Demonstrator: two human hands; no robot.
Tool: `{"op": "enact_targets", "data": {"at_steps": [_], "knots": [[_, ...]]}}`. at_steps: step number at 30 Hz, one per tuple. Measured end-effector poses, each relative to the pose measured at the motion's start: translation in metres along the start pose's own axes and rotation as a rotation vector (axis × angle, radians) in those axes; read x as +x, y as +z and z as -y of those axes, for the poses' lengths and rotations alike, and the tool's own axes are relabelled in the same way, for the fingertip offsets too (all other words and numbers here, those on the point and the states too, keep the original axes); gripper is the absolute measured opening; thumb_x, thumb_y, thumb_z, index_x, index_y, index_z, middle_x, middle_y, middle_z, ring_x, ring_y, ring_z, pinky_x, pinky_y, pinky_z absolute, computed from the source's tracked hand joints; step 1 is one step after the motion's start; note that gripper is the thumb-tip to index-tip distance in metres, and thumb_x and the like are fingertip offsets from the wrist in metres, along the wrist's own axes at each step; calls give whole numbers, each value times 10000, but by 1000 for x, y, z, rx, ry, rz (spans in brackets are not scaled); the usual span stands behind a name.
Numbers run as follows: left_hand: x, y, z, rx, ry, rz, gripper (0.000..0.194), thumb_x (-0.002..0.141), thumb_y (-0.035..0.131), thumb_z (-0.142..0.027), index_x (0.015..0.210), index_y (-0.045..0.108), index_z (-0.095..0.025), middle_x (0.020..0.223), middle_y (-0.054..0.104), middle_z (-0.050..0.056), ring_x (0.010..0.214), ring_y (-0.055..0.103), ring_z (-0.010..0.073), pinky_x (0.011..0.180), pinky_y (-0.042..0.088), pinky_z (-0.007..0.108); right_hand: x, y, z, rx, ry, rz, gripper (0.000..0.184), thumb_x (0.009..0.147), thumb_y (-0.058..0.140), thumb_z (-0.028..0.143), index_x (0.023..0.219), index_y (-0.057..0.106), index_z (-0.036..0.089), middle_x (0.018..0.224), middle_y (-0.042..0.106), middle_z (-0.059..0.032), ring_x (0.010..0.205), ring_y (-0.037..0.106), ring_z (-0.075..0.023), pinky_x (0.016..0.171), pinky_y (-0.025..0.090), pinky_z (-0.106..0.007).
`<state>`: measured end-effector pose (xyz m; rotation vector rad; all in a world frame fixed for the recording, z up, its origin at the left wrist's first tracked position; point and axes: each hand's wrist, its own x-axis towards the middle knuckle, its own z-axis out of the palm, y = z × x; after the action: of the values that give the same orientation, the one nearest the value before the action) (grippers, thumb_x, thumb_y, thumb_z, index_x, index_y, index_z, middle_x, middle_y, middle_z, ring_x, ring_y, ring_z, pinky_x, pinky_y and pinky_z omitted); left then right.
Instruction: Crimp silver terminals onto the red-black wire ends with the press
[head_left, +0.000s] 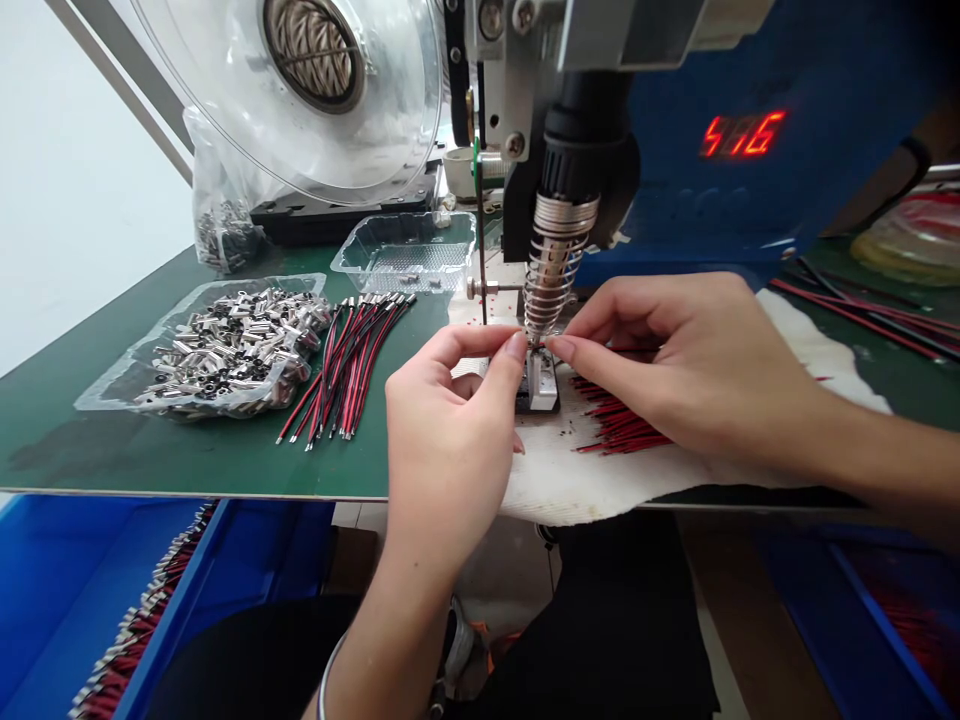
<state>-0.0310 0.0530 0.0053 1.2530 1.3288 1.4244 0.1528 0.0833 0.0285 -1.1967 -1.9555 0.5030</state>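
Note:
My left hand (pixel 450 420) and my right hand (pixel 675 360) meet fingertip to fingertip under the coil-wrapped tip (pixel 553 275) of a machine, just above a small metal fixture (pixel 541 385). Both hands are pinched; a bit of red wire shows at the right fingertips, and what the left pinches is too small to make out. Loose red wires (pixel 619 425) lie on a white cloth (pixel 570 480) under my right hand. Left of my left hand lies a bundle of red and black wires with metal ends (pixel 349 360).
A clear bag with a heap of metal terminals (pixel 225 345) lies at the left on the green table (pixel 112 450). A clear plastic tray (pixel 409 250) and a transparent reel (pixel 315 90) stand behind. The blue machine shows a red display (pixel 742 133). Blue bins (pixel 67 590) with finished wires sit below.

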Motion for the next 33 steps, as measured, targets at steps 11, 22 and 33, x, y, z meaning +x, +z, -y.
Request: {"op": "enact_targets", "data": {"at_steps": [11,22,33], "knots": [[0,-1,1,1,15,-7,131,974,857,-355,919,842,-237,725,721,-4,424,536,78,400,416,207,1,-1,-4,-3,-32,7,213,975,816,345,803,775,226,680,734,3,541,594,-133,529,428,-313],[0,-3,3,-66,38,15,63,965,848,-297,937,842,-241,733,708,-17,454,546,83,427,475,199,6,-12,-8,-144,-262,27,152,989,764,314,846,787,268,737,745,1,683,681,-178,681,509,-359],[-1,0,6,-192,28,33,57,966,842,-240,933,797,-227,821,727,-17,492,554,71,455,476,204,6,-13,-9,-143,-338,34,126,975,760,278,858,799,253,745,761,8,630,638,-154,647,487,-341]]}}
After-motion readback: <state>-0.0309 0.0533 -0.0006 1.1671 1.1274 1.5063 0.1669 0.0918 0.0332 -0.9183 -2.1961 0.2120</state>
